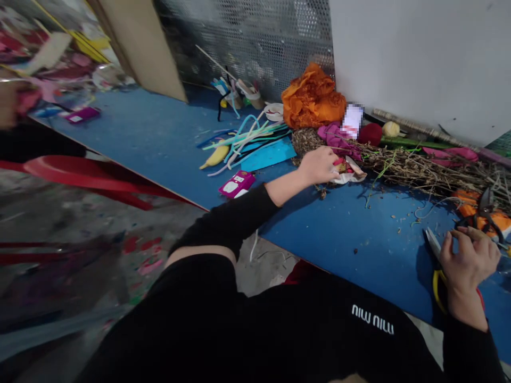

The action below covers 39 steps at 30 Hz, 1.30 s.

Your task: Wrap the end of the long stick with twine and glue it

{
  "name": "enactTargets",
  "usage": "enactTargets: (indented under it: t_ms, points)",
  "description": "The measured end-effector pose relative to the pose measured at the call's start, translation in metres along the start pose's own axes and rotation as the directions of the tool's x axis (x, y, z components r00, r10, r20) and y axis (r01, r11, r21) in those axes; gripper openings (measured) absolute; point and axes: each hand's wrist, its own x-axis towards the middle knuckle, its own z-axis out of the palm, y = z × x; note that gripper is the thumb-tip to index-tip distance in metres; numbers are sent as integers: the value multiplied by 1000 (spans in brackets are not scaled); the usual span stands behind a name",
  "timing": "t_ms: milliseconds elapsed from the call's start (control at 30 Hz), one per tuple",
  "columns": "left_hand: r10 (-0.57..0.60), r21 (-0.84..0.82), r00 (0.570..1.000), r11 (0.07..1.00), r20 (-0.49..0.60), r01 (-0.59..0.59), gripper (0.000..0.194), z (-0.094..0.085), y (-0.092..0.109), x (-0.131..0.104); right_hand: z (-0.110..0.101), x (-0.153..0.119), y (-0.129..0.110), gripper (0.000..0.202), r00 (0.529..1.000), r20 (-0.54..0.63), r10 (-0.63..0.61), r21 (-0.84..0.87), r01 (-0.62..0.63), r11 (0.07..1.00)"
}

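Observation:
My left hand (318, 166) reaches over the blue table, its fingers curled onto a crumpled red and white wrapper (351, 173); the fingertips are partly hidden. Around it lie a bundle of dried stems (407, 167) and a purple crumpled piece (333, 138). At the right, my right hand (469, 260) hovers over or rests on a pair of scissors (433, 243) with yellow and red handles. Its fingers are bent but apart, and I see nothing clearly gripped. Dark-handled pruning shears (485, 210) lie just beyond it on an orange packet (467, 203).
Orange crumpled paper (311, 98) and a phone (352, 121) stand by the wall. Pipe cleaners (247, 141), a yellow banana-shaped piece (216, 157) and a purple box (237, 184) lie left of my arm. A red stool (88, 173) stands at the left, beside another person's dark sleeve (43, 146).

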Motion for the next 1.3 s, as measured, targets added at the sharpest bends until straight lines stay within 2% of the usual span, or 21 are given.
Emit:
enactTargets:
  t_ms: [33, 100, 167, 267, 367, 533, 733, 867, 967, 1033, 1100, 1167, 1233, 1300]
  points:
    - [28, 6, 999, 1000, 23, -29, 31, 9, 10, -10, 0, 0, 0, 18, 1000, 10, 1, 14, -1, 1000]
    - [52, 19, 997, 998, 49, -53, 17, 19, 22, -21, 2, 1, -1, 19, 1000, 16, 0, 33, 0, 999]
    - [16, 28, 999, 999, 40, -17, 13, 22, 28, -27, 3, 2, -1, 20, 1000, 11, -7, 38, 7, 999]
    - [-71, 24, 998, 997, -3, 71, 17, 19, 34, -37, 4, 3, -3, 21, 1000, 5, -13, 39, 13, 999]
    - [-98, -5, 994, 995, -48, 98, 15, 10, 47, -53, 5, 4, -4, 22, 1000, 14, -4, 48, 4, 999]
    - [-33, -36, 998, 999, -54, 32, 14, 0, 80, -85, 9, 5, -5, 24, 999, 45, -26, 73, 23, 997]
    - [93, -62, 995, 994, -23, -94, 22, 6, 118, -114, 8, 8, -13, 26, 995, 78, -54, 115, 45, 992]
    - [101, -97, 994, 990, -43, -105, 24, 10, 132, -119, -6, 18, -51, 33, 971, 120, -206, 302, 162, 939]
    - [76, -134, 995, 987, -72, -85, 21, 11, 138, -115, -12, 36, -99, 51, 893, 197, -405, 496, 266, 827]
    - [61, -161, 994, 984, -88, -75, 16, 12, 140, -111, -8, 52, -134, 68, 852, 234, -468, 595, 255, 762]
    - [50, -186, 994, 980, -101, -68, 12, 12, 141, -107, 3, 71, -166, 75, 848, 247, -470, 658, 209, 724]
    - [43, -206, 992, 976, -117, -67, 13, 11, 137, -105, 21, 89, -191, 67, 857, 258, -446, 761, 103, 640]
    - [22, -256, 984, 964, -176, -67, 13, 9, 127, -103, 41, 106, -208, 45, 881, 330, -339, 872, -147, 466]
    - [-86, -319, 964, 948, -251, 1, 14, 7, 110, -100, 62, 121, -215, 24, 886, 430, -174, 883, -372, 287]
